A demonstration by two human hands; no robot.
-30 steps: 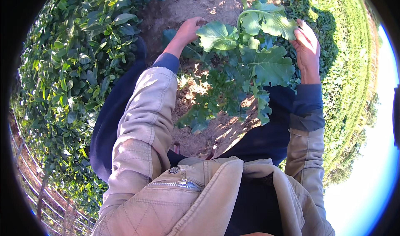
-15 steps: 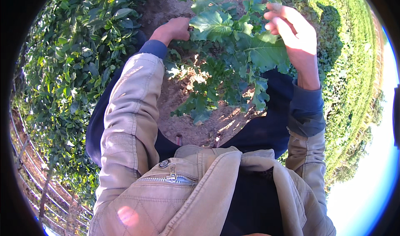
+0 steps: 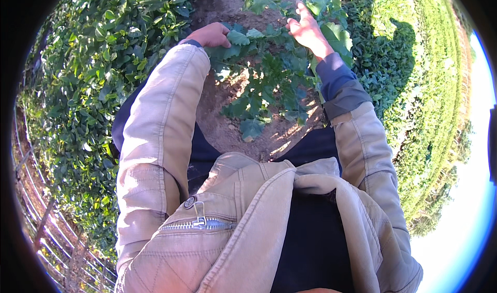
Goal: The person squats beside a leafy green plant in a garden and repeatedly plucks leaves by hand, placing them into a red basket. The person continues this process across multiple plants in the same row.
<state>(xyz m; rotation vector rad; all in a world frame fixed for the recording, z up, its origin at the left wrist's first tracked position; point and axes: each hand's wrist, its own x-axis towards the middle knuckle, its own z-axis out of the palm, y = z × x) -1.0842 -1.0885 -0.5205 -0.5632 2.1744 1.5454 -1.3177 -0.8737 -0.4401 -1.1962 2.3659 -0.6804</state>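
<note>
A leafy green plant (image 3: 269,75) with broad, lobed, wavy-edged leaves grows from the soil between my legs. My left hand (image 3: 211,35) is at its left side, fingers curled closed against the edge of a leaf (image 3: 239,38). What lies inside that grip is hidden. Over the plant's upper right part reaches my right hand (image 3: 306,30), its fingers stretched and apart, with nothing visible in them. Large pale-lit leaves (image 3: 337,38) stand just right of that hand, beside my wrist.
A dense row of leafy bushes (image 3: 88,86) runs along the left, and another hedge-like row (image 3: 435,86) along the right. Bare brown soil (image 3: 222,112) lies under the plant. Thin pale lines (image 3: 46,231) cross the ground at the lower left.
My right hand has moved left and inward over the plant, its forearm following. The left hand has shifted slightly left. A large leaf between the hands no longer shows spread out there.
</note>
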